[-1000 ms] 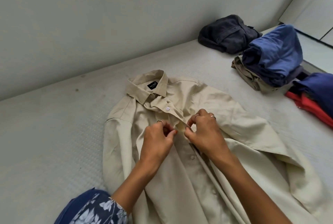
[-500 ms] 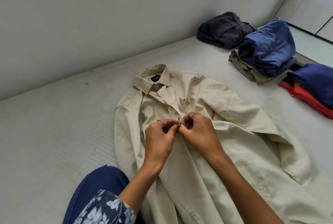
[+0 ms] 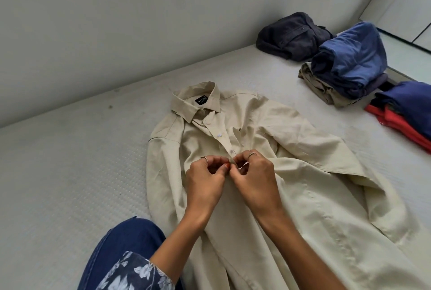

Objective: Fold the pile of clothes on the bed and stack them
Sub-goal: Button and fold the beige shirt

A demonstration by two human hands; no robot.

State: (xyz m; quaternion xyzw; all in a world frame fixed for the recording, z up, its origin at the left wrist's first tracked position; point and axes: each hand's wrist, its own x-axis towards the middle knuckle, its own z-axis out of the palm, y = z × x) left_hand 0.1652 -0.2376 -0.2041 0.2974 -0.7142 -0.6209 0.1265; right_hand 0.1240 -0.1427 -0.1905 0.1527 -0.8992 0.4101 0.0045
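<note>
Pale grey mattress (image 3: 70, 184) beside a plain wall. A beige shirt (image 3: 291, 173) lies flat, front up. At its placket, left hand (image 3: 205, 187) and right hand (image 3: 256, 184) meet, fingertips pinching the front edges around what seems a button. Beyond the pinch, a fastened button (image 3: 219, 135) and the collar. Likely risk: the button slips the hole, or the panels bunch, spoiling later folds.

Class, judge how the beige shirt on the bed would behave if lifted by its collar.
The shirt would probably hang limp: its cloth lies creased and draped on the bed. It looks thin, so likely light. The collar stands up slightly, so it is probably a little stiffer.
</note>
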